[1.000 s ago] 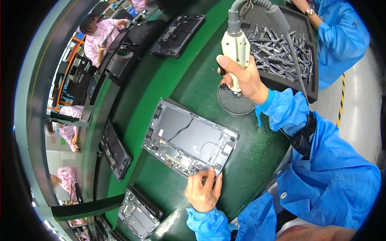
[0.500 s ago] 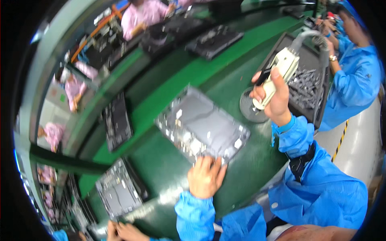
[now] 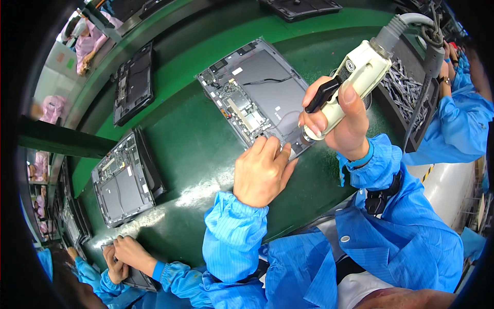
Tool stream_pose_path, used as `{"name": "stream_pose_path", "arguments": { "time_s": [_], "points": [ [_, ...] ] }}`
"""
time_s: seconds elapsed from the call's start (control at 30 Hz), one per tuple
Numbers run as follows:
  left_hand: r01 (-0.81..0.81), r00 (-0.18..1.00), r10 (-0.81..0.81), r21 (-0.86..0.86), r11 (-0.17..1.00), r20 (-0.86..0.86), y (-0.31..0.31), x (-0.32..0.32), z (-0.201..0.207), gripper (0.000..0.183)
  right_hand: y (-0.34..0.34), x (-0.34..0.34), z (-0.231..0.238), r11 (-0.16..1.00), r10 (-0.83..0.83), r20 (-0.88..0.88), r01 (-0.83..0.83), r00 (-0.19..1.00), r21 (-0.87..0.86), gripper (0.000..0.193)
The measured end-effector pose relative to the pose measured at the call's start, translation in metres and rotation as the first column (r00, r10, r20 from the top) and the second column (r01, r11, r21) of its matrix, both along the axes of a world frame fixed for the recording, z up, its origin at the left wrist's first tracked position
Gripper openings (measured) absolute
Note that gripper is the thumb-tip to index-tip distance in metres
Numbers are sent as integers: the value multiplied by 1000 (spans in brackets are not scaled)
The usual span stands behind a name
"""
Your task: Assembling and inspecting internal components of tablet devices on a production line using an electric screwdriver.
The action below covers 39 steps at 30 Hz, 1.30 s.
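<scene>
An opened laptop base lies on the green bench, its circuit board and black cable exposed. My left hand is closed at its near edge, fingers bent over the rim; what lies under the fingertips is hidden. In my right hand is a cream electric screwdriver with a black lever, gripped around the body and tilted. Its lower end is over the near right corner of the laptop base; the bit is hard to make out. A grey cable runs from its top.
A black tray of small grey metal parts stands at the right, beside a co-worker in blue. More laptop bases lie at the left and on the far green strip. Another co-worker's hands handle a dark panel at lower left.
The screwdriver has come down from beside the laptop base to its near right corner. My left hand stays at the near edge. The whole view has shifted and become sharper.
</scene>
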<state>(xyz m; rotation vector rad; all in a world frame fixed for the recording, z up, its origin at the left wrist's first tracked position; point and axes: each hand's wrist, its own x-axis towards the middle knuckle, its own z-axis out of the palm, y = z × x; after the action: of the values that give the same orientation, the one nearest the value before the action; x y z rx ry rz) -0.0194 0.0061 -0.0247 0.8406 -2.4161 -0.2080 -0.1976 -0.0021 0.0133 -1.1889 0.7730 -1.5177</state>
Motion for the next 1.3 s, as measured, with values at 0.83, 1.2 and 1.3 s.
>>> {"name": "stream_pose_path", "arguments": {
  "time_s": [0.83, 1.2, 1.3],
  "points": [
    [12, 1000, -12, -1, 1000, -6, 2, -12, 6, 24, 3, -3, 5, 982, 23, 246, 25, 969, -187, 31],
    [-47, 992, 38, -76, 996, -121, 1, -5, 10, 9, -45, -112, 0, 832, -555, 53, 555, 830, 5, 37],
    [-116, 988, 109, -56, 992, -109, -4, 3, 9, 7, -47, -110, 5, 841, -541, 44, 541, 840, 15, 36]
  ]
}}
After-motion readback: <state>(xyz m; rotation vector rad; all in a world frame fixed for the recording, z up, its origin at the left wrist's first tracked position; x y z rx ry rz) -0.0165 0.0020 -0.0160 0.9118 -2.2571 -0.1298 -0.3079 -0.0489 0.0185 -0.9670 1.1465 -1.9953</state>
